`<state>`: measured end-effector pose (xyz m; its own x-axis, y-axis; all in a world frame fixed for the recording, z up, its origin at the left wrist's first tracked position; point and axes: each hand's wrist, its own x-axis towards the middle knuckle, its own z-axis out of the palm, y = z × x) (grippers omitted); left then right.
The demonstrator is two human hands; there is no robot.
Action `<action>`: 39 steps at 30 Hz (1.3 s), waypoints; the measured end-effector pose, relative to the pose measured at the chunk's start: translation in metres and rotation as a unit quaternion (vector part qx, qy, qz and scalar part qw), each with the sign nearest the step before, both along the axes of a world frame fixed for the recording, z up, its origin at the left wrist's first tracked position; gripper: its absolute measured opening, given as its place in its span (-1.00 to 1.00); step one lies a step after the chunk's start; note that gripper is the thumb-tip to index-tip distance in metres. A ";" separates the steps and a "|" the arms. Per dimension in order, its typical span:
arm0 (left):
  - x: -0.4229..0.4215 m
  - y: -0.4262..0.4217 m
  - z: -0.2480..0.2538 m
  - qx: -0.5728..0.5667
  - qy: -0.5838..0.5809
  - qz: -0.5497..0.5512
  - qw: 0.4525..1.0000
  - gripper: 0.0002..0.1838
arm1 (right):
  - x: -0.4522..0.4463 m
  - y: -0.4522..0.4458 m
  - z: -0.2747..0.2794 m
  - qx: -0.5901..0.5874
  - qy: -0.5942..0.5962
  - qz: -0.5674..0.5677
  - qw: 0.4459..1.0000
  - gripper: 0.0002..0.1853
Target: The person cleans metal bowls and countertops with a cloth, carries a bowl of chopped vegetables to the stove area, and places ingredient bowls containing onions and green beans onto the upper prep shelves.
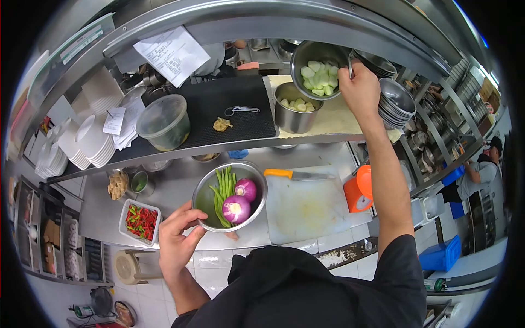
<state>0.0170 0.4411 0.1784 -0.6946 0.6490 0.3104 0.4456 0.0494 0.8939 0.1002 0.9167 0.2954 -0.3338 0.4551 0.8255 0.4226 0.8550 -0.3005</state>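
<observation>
My left hand (181, 232) pinches the near-left rim of a steel bowl (259, 203). Inside it lie green beans (223, 191) and two peeled-looking red onions (237, 209). Up at the shelf, my right hand (361, 90) is closed on the right edge of a steel container (330, 49), tipped toward me. Pale green, sliced vegetable pieces (320, 77) show in its mouth. Just below and left of it, a steel pot (295, 121) with similar pale chunks stands on the shelf. A yellow-handled knife (298, 175) rests along the top of a white cutting board (306, 210).
A white tub of red and green chilies (141, 221) sits at the counter's left. An orange scale (358, 191) stands right of the board. The shelf bears a clear plastic tub (163, 123), stacked steel bowls (396, 101) and white containers (94, 139). Another person (478, 175) is far right.
</observation>
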 end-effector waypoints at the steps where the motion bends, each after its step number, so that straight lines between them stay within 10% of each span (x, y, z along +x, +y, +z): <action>1: 0.000 0.001 0.000 0.003 -0.001 0.000 1.000 -0.65 | -0.002 0.000 -0.001 0.011 -0.011 -0.004 1.000 -0.69; 28: -0.017 0.013 0.005 0.021 0.013 -0.024 0.999 -0.70 | -0.007 -0.006 0.001 0.334 0.018 0.008 0.942 -0.81; 34: -0.025 0.021 0.028 0.049 0.067 0.007 0.997 -0.67 | 0.040 0.020 -0.020 -0.041 0.156 -0.003 0.987 -0.82; 39: -0.038 0.016 0.037 0.032 0.131 0.040 0.990 -0.63 | 0.134 -0.018 -0.078 -0.336 0.229 0.140 0.903 -0.78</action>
<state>-0.0208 0.4572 0.2154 -0.6332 0.5679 0.5259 0.6596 0.0404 0.7506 0.2342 0.8986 0.2173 -0.2075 0.8555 0.4744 -0.0810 0.4682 -0.8799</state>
